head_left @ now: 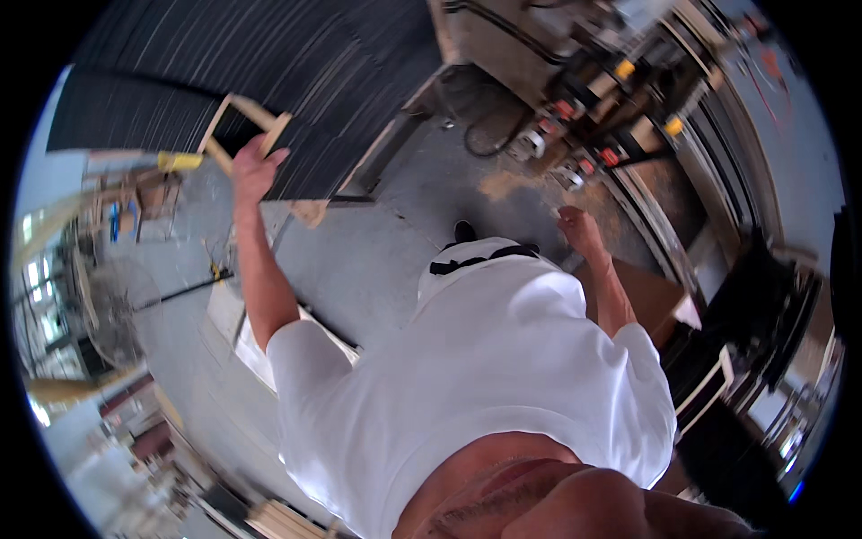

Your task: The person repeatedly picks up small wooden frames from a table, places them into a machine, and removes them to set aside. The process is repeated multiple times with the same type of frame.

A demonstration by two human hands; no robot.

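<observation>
My left hand (pixel 256 171) is closed on the near corner of a small light-wood frame (pixel 254 111), with the thumb against its side. The frame is tilted beside a tall stack of black-edged sheets or strips (pixel 296 72) at the upper left. My right hand (pixel 581 230) is low on the right, fingers curled together, just short of a machine (pixel 584 117) with red and yellow parts and metal heads. Whether anything small sits in those fingers is too blurred to make out.
Sawdust (pixel 503 184) lies on the grey floor (pixel 395 260) below the machine. A brown cardboard box (pixel 642 301) stands by my right forearm. On the left are a large fan (pixel 121 310) and a wooden rack (pixel 148 207). Another pale frame (pixel 709 395) rests at the lower right.
</observation>
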